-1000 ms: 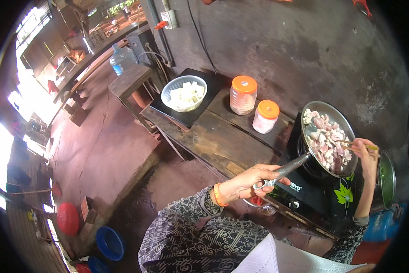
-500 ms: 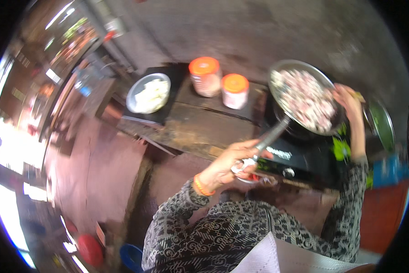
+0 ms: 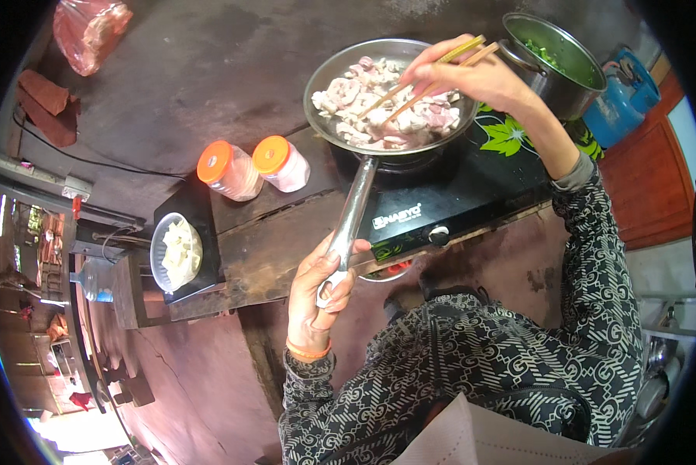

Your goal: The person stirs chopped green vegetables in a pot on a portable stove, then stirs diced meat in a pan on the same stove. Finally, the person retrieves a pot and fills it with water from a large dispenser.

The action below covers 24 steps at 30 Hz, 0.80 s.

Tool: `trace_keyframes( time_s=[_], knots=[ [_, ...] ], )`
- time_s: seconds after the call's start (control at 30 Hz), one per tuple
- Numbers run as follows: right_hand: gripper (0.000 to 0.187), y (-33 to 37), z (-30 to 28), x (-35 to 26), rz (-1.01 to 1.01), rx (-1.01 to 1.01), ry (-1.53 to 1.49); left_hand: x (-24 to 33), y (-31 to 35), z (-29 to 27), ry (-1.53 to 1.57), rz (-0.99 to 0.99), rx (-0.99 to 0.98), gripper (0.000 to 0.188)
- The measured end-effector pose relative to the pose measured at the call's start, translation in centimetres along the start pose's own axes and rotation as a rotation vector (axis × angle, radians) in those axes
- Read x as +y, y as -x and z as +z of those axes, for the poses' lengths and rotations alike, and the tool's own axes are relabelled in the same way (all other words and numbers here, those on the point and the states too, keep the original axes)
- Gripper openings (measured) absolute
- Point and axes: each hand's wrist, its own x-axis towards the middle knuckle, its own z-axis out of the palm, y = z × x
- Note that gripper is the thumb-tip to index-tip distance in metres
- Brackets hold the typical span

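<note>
My left hand (image 3: 321, 285) is closed round the long metal handle of a frying pan (image 3: 315, 68). The pan sits over a burner of the black gas stove (image 3: 472, 203). Pale, partly pink pieces of meat (image 3: 356, 97) are spread across its bottom. My right hand (image 3: 476, 77) grips a pair of chopsticks (image 3: 418, 97) above the pan's right side. Their tips point down and left among the meat, and the fingers hide part of the far rim.
A deep pot (image 3: 553, 77) with green vegetables stands right of the pan, beside a blue gas canister (image 3: 623, 93). Two orange-lidded jars (image 3: 232, 172) and a bowl of white pieces (image 3: 179, 252) are to the left. A red-tinted plastic bag (image 3: 91, 35) hangs at the upper left.
The view has swung, so the stove and jars appear shifted and turned. The chopsticks now show plainly, their tips in the meat. My left hand keeps its hold on the pan handle.
</note>
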Motion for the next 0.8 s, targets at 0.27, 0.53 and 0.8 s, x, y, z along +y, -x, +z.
trace_keyframes(
  time_s=[0.27, 0.53, 0.8],
  knots=[
    [0.019, -1.1, 1.0, 5.8, -0.251, 0.026, 0.48, -0.3, -0.1, 0.3, -0.059, 0.024, 0.06, 0.045],
    [0.02, -0.1, -6.7, -0.5, 0.006, 0.306, -0.101, -0.4, -0.4, 0.2, -0.022, 0.049, 0.053, 0.05],
    [0.028, 2.2, -10.9, 6.3, 0.31, 0.271, 0.205, -0.1, -0.4, 0.3, -0.056, 0.044, 0.05, 0.047]
  ],
)
